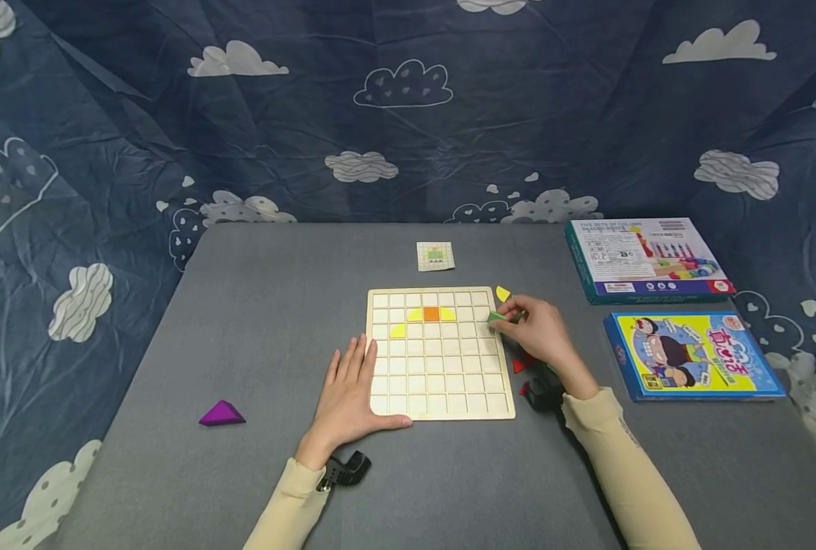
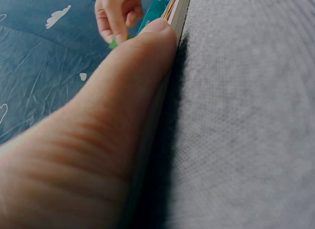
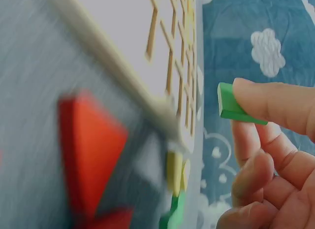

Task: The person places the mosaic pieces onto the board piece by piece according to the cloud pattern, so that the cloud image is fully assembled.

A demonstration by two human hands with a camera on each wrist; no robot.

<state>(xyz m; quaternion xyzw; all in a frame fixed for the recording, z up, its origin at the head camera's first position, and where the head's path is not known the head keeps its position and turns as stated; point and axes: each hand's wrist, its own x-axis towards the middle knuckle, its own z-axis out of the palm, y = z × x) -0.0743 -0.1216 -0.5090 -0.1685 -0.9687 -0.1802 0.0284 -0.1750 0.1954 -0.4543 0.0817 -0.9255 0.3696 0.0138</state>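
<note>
A wooden grid board [image 1: 435,373] lies flat on the grey table. Near its top row sit an orange square [image 1: 432,314] and yellow rounded pieces [image 1: 397,331]. Between thumb and fingertips my right hand [image 1: 537,330] pinches a green block [image 3: 230,102], held over the board's right edge. My left hand [image 1: 348,393] rests at the board's lower left corner, fingers straight along the left side and thumb along the front edge. In the left wrist view the thumb [image 2: 133,61] lies against the board's side.
Red triangles [image 3: 93,150] and a yellow piece [image 1: 503,293] lie right of the board. Behind it is a small pattern card [image 1: 435,257]. Two boxes, one white and teal [image 1: 645,256], one blue and yellow [image 1: 690,355], stand at right. A purple piece [image 1: 222,413] lies left.
</note>
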